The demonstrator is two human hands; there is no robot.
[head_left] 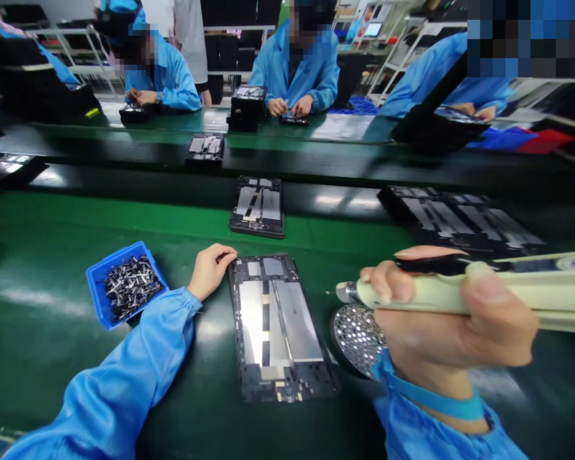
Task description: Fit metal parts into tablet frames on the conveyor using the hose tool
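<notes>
An opened tablet (pixel 294 319) lies on the green bench in front of me, its silver battery and circuit parts showing. At its upper left corner is my left hand (pixel 214 269), thumb and fingers pinched together; what is between them, if anything, is too small to make out. My right hand (pixel 441 313) is wrapped round a pale electric screwdriver (pixel 431 292), held level to the right of the tablet, its thin bit pointing left and apart from the tablet. Partly behind that hand sits a round metal dish with many small holes (pixel 357 335).
A blue bin (pixel 96 287) of small black and silver parts stands left of my forearm. Another opened tablet (pixel 259 207) lies beyond mine, with several more at the right (pixel 460 217). Across the raised line, people in blue work on devices.
</notes>
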